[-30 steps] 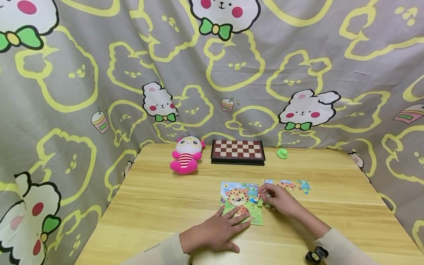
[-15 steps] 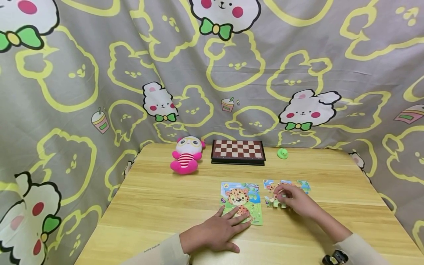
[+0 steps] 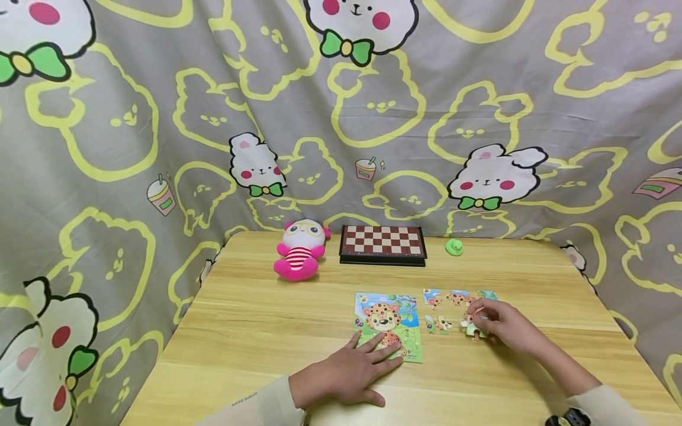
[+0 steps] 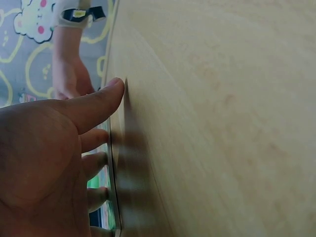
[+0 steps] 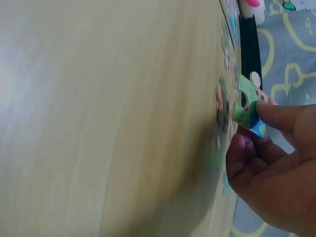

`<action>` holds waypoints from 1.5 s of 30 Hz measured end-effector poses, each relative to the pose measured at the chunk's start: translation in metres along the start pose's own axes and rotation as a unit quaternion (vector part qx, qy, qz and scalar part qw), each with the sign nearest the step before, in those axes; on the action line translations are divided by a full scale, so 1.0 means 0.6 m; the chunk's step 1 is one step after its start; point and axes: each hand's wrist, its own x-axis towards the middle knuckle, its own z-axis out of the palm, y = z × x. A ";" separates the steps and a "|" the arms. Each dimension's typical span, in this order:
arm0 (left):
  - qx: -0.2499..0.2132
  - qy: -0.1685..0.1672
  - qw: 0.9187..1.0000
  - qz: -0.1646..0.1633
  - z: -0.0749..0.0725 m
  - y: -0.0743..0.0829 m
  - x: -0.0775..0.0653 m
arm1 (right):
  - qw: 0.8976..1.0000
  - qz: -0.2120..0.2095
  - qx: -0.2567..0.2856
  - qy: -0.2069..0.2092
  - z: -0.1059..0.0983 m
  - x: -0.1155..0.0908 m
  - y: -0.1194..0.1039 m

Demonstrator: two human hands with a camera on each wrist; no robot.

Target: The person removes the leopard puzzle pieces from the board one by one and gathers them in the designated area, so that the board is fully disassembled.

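My left hand (image 3: 356, 371) lies palm down with its fingers spread, the fingertips resting across the lower part of a leopard card (image 3: 385, 313) on a pale wooden desk (image 3: 240, 331). The card lies flat, showing a cartoon leopard with a blue sky above and green grass below. My left thumb reaches out to the side, off the card and over the wood.

My right hand (image 3: 503, 322) pinches a puzzle piece (image 5: 244, 116) between thumb and finger; its other fingers are curled in. Seen from the right wrist, the piece is mostly green with some blue, has a rounded tab, and is tilted up off the desk.

To the right of the card are loose pieces. In the far row are a sky piece (image 3: 433, 297) with a bit of leopard, a spotted piece (image 3: 459, 297), and a blue-green piece (image 3: 487, 293) partly covered by my right hand. Nearer me, just beside the card, is a cheek piece (image 3: 438, 324) with part of the leopard's face.

Along the back of the desk, left to right, are a pink plush panda (image 3: 299, 251) in a striped top, a brown-and-cream chessboard (image 3: 382, 244), and a small green duck (image 3: 454, 247). Behind them hangs a grey curtain (image 3: 319, 112) printed with white rabbits and yellow outlines.
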 end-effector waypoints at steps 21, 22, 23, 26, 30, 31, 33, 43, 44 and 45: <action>-0.012 -0.003 1.000 0.000 0.000 -0.002 0.000 | 0.999 -0.002 -0.050 0.006 -0.050 -0.026 0.047; -0.014 -0.003 1.000 0.000 0.000 -0.002 0.000 | 0.998 -0.002 -0.056 0.008 -0.049 -0.026 0.048; -0.013 -0.004 1.000 0.000 0.000 -0.002 0.000 | 0.998 -0.003 -0.064 0.012 -0.049 -0.026 0.049; -0.015 -0.004 1.000 0.000 0.000 -0.002 0.000 | 0.996 -0.002 -0.089 0.026 -0.045 -0.024 0.050; -0.016 -0.004 1.000 0.000 0.001 -0.002 0.000 | 0.992 0.000 -0.116 0.044 -0.040 -0.023 0.051; -0.015 -0.003 1.000 0.000 0.001 -0.002 0.000 | 0.991 0.000 -0.122 0.048 -0.039 -0.023 0.052; -0.013 -0.003 1.000 0.000 0.001 -0.002 0.000 | 0.990 -0.002 -0.129 0.055 -0.037 -0.023 0.054; -0.002 -0.001 1.000 -0.002 0.005 -0.002 0.002 | 0.983 -0.026 -0.158 0.085 -0.029 -0.023 0.065; -0.002 -0.001 1.000 -0.002 0.005 -0.002 0.002 | 0.983 -0.026 -0.160 0.087 -0.029 -0.022 0.066; -0.002 -0.001 1.000 -0.002 0.005 -0.002 0.002 | 0.983 -0.026 -0.161 0.088 -0.028 -0.022 0.067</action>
